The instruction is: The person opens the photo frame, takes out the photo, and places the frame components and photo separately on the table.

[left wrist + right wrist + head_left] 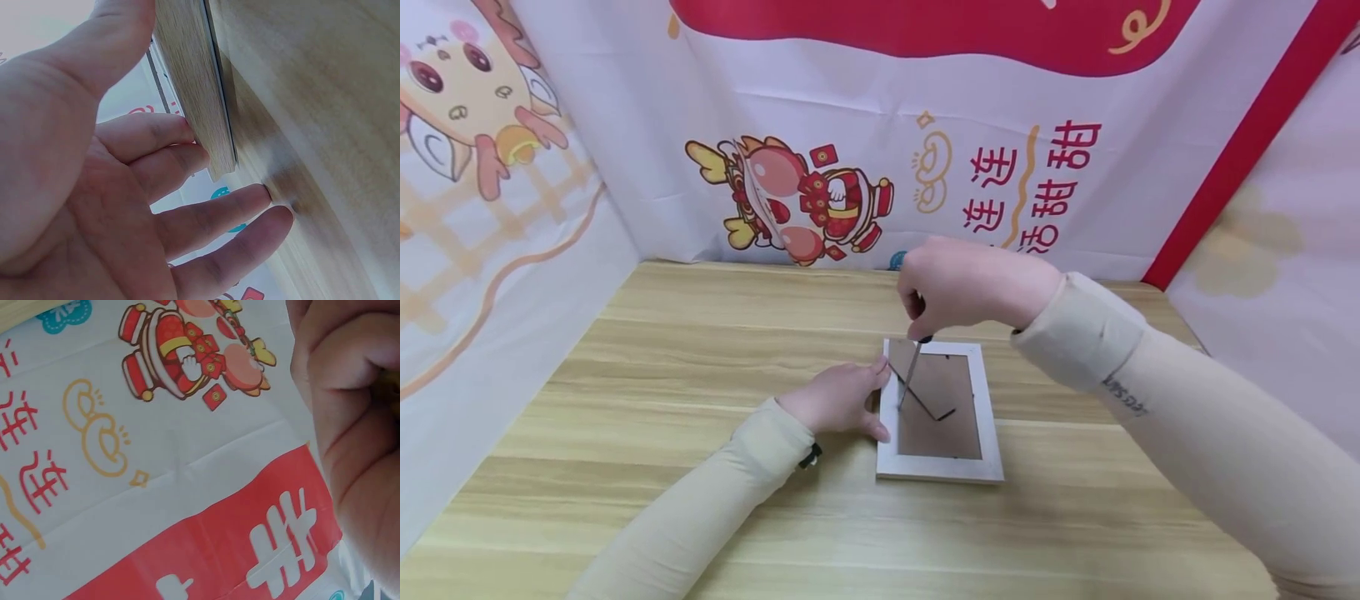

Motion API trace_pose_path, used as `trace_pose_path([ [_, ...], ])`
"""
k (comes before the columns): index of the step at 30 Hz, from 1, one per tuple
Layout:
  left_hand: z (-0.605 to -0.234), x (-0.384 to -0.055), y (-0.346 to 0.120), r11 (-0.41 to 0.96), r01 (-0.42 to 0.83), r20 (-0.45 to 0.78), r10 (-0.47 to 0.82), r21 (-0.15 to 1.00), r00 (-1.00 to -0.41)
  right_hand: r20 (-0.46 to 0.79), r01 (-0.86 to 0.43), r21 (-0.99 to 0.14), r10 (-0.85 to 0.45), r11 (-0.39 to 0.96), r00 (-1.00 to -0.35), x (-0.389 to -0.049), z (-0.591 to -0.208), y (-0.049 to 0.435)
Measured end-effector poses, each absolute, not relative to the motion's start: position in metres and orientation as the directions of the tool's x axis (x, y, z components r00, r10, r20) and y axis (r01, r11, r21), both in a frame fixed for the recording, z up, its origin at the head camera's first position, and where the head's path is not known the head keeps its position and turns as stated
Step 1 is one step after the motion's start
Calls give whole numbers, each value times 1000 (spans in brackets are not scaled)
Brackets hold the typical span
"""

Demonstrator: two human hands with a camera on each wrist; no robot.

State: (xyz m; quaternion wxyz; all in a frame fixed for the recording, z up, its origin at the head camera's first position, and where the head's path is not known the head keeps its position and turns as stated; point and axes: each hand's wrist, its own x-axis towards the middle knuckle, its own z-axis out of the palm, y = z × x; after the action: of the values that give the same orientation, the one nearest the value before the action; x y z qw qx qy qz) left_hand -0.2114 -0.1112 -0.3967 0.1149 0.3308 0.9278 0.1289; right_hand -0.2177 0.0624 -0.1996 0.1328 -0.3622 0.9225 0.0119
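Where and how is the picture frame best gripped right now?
Probably its right border, from the right, thumb on top, fingers against the outer side: the picture frame lies flat, that straight edge is free, the left hand occupies the left border, and the screwdriver slants over the left part.

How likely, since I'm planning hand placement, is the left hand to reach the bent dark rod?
Probably yes: the left hand touches the frame near the rod, though the thin tool crosses it in the head view.
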Motion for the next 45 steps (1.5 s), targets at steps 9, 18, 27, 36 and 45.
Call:
trace_pose_path([
  [9,-397,-210,-111,739,591,-106,649,323,-754,-271,-732,36,-698,680,-662,-210,-200,18],
  [18,-399,-213,-113,705,593,-66,664,388,-745,-325,-723,102,-664,683,-673,-208,-202,-4],
  [27,-398,-211,-112,725,579,-89,649,373,-756,-325,-702,93,-645,707,-692,-210,-200,0],
  [36,-400,-211,-110,755,570,-124,631,326,-766,-412,-629,259,-505,733,-758,-210,-189,35],
  [45,-400,-212,-110,771,563,-140,619,297,-773,-264,-552,129,-508,824,-820,-217,-173,107],
])
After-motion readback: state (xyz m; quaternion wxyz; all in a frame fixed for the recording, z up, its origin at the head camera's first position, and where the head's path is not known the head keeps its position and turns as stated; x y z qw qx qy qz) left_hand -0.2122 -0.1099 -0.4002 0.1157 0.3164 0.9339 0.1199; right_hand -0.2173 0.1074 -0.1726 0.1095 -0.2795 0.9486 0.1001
